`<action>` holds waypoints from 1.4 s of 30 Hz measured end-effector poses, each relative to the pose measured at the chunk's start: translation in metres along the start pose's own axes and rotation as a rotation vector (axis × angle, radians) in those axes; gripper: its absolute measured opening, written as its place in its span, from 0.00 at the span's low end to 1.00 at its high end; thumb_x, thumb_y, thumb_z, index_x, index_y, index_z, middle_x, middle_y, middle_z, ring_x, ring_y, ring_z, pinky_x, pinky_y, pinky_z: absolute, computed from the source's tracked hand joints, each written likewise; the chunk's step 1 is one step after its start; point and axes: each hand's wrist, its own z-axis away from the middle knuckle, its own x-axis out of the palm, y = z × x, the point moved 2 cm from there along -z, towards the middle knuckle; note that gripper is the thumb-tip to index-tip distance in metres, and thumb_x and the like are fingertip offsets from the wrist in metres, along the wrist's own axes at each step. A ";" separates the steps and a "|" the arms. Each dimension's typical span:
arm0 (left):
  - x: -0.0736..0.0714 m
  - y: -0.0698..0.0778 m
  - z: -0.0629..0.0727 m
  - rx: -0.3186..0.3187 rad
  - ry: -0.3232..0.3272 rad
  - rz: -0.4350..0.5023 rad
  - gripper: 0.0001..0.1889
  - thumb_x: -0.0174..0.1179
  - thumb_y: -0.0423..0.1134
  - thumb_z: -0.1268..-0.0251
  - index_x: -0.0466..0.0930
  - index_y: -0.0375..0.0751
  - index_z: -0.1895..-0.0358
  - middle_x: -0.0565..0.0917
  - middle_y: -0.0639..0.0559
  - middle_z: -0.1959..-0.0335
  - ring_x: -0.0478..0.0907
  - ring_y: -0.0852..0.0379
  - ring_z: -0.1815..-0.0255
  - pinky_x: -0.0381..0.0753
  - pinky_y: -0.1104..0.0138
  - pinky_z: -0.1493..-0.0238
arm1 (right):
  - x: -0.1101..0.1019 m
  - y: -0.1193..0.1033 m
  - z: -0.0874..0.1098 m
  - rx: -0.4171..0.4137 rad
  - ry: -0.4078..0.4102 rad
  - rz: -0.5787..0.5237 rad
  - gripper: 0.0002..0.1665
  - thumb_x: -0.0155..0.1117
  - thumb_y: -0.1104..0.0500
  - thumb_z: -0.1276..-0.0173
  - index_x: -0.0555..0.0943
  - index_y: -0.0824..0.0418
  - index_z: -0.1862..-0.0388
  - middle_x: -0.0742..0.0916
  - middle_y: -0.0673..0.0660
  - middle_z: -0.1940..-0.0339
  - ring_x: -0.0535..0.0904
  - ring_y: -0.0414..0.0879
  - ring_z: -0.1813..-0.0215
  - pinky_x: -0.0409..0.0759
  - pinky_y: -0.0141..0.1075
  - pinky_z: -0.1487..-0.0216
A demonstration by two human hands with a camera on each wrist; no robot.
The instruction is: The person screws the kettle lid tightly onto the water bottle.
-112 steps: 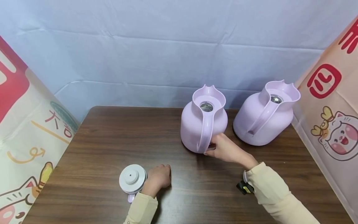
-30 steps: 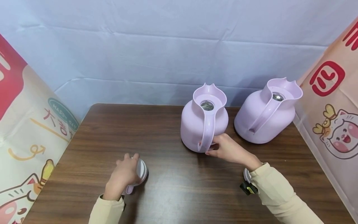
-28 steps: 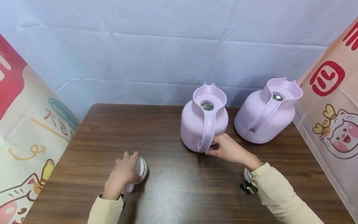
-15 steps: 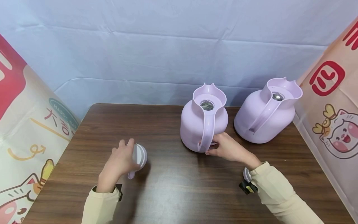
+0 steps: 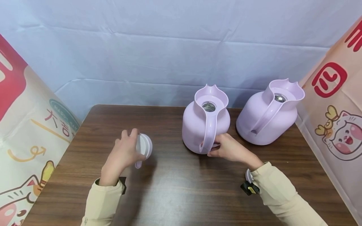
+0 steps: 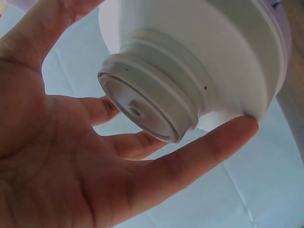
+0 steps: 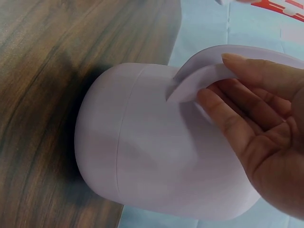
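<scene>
Held between the spread fingers and thumb of my left hand (image 5: 123,153) is a round white jug lid (image 5: 145,146) with a lilac tab. It is tilted, its shadow falling on the table beside it. In the left wrist view the lid's ridged plug (image 6: 147,90) faces the palm, and a fingertip presses the rim. My right hand (image 5: 230,149) pinches the lower part of the handle (image 5: 210,133) of the nearer lilac vacuum jug (image 5: 192,125), which stands upright with its round mouth uncovered. The right wrist view shows thumb and fingers around that handle (image 7: 204,83).
A second lilac jug (image 5: 263,121), also without a lid, stands to the right, its spout turned right. A pale rounded edge (image 5: 249,176) and a black device (image 5: 250,188) show by the right cuff. Pale blue cloth (image 5: 141,56) hangs behind the brown wooden table (image 5: 181,188).
My left hand, earlier curled beside the lid, has taken hold of it, tilted it up and carried it farther from me. The right hand keeps its place on the jug's handle.
</scene>
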 end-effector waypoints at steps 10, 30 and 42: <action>-0.031 0.032 -0.011 0.083 0.039 0.034 0.40 0.68 0.36 0.64 0.63 0.46 0.39 0.60 0.29 0.49 0.65 0.32 0.58 0.72 0.45 0.62 | -0.001 0.001 -0.001 0.010 -0.015 -0.021 0.15 0.72 0.67 0.53 0.83 0.60 0.63 0.85 0.48 0.67 0.79 0.40 0.61 0.76 0.38 0.56; -0.077 0.108 -0.034 0.209 0.138 0.061 0.37 0.68 0.33 0.63 0.66 0.45 0.42 0.61 0.37 0.50 0.70 0.37 0.59 0.72 0.53 0.57 | 0.001 0.002 0.000 0.042 -0.017 -0.050 0.15 0.72 0.67 0.54 0.83 0.60 0.64 0.85 0.49 0.67 0.80 0.42 0.60 0.77 0.40 0.56; -0.094 0.151 -0.044 0.240 0.158 0.044 0.37 0.69 0.37 0.63 0.63 0.48 0.43 0.61 0.41 0.51 0.73 0.41 0.67 0.74 0.57 0.65 | 0.002 0.002 0.001 0.029 0.007 -0.036 0.15 0.72 0.67 0.54 0.83 0.60 0.64 0.85 0.49 0.66 0.80 0.43 0.58 0.76 0.37 0.56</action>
